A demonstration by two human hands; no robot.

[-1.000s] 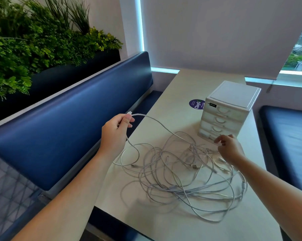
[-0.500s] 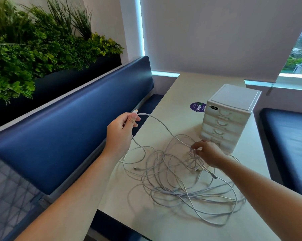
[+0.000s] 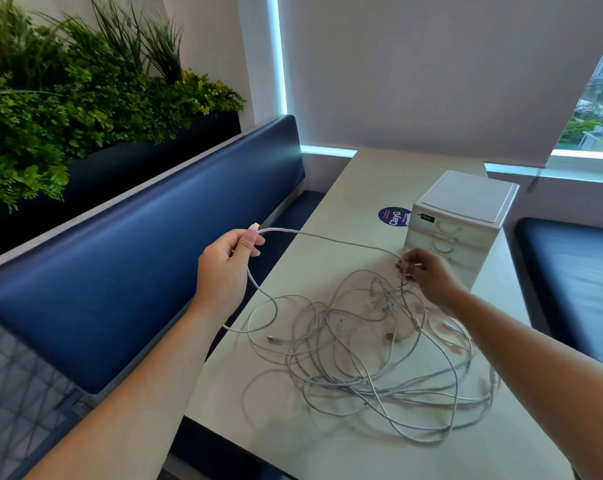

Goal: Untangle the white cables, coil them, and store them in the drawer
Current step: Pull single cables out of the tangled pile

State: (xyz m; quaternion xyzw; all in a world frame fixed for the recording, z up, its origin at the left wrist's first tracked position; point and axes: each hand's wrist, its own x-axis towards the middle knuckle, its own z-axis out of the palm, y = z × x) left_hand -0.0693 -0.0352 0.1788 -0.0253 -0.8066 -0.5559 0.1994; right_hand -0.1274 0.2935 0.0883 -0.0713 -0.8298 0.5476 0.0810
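Since the earlier frame, the right hand (image 3: 428, 276) has lifted off the tangle and now sits higher, just in front of the drawer unit (image 3: 464, 216). Its fingertips pinch one strand of the white cables (image 3: 362, 362). The left hand (image 3: 224, 268) is raised beyond the left edge of the desk (image 3: 341, 192), with thumb and fingers clamped on a cable just behind its connector (image 3: 255, 225). That cable spans between both hands. The remaining cables lie in a loose tangle on the desk, near the drawer unit, whose drawers are closed.
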